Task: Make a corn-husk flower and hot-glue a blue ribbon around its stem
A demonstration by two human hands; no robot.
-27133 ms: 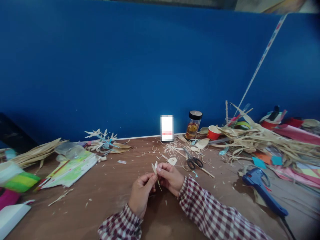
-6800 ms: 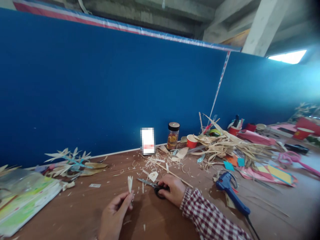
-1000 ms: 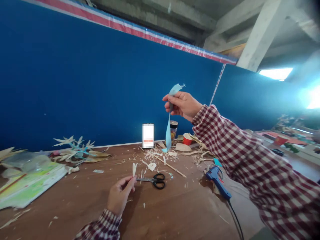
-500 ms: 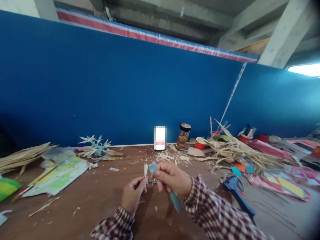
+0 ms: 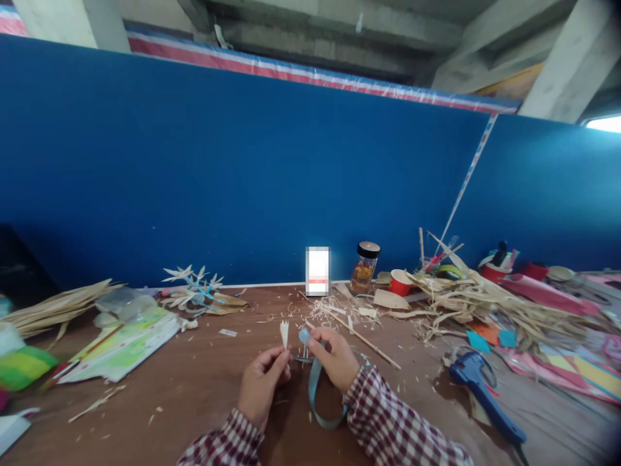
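Observation:
Between the thumb and fingers of my left hand [image 5: 264, 378] stands a small pale fringed piece [image 5: 284, 333], its split tips pointing up; it looks like dried husk. My right hand [image 5: 336, 355], just to the right, pinches a light blue ribbon [image 5: 317, 404]. One end of the ribbon sticks up at the fingertips, and the rest hangs below in a loop. A gap separates the ribbon end from the fringed piece. Behind the hands, a thin dark tool [image 5: 303, 360] lies on the table, partly hidden.
A blue glue gun [image 5: 485, 391] lies to the right. Farther back are a lidded jar [image 5: 365, 268], a red paper cup [image 5: 400, 283], a husk pile [image 5: 460, 301] and a thin stick [image 5: 366, 340]. At left lie a painted sheet [image 5: 129, 353] and a blue-stemmed husk flower [image 5: 196, 288].
My right hand has turned and moved slightly away from the left, and the ribbon now hangs in an open loop. The view has shifted a little, uncovering the stick behind the right hand.

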